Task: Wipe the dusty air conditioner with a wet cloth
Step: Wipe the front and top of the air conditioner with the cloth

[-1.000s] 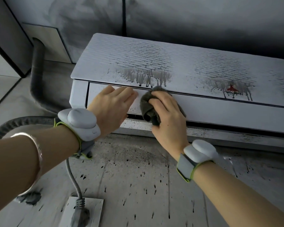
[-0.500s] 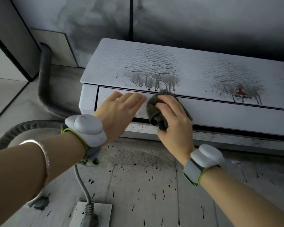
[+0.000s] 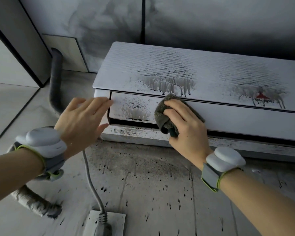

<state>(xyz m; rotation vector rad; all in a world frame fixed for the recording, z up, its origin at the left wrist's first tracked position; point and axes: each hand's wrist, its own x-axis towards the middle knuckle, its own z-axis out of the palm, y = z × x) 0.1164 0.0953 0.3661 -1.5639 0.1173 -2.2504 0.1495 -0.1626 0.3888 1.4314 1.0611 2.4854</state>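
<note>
The air conditioner [image 3: 203,79] is seen lying against the dark wall [image 3: 211,23], with its white front panel tilted up toward the camera. Grey dust and dried drip streaks are spread across the panel's middle and right part, and a small red mark is set among the right-hand streaks. The flap [image 3: 237,116] below the panel is speckled with black spots at its left end and looks clean to the right. The floor [image 3: 143,184] in front is spattered with dark drops.

The left hand [image 3: 80,121] is held flat with fingers straight and together, the fingertips laid at the flap's left edge; whether they press on it cannot be told. The right hand [image 3: 186,126] is curled round a bunched grey cloth [image 3: 162,116], which is pressed against the flap just right of the speckled patch. A white and grey band is worn on each wrist.

A grey hose [image 3: 55,79] is run along the floor at the left, and a grey cable [image 3: 90,181] is led down to a plug [image 3: 102,225] in a white socket plate [image 3: 119,218].
</note>
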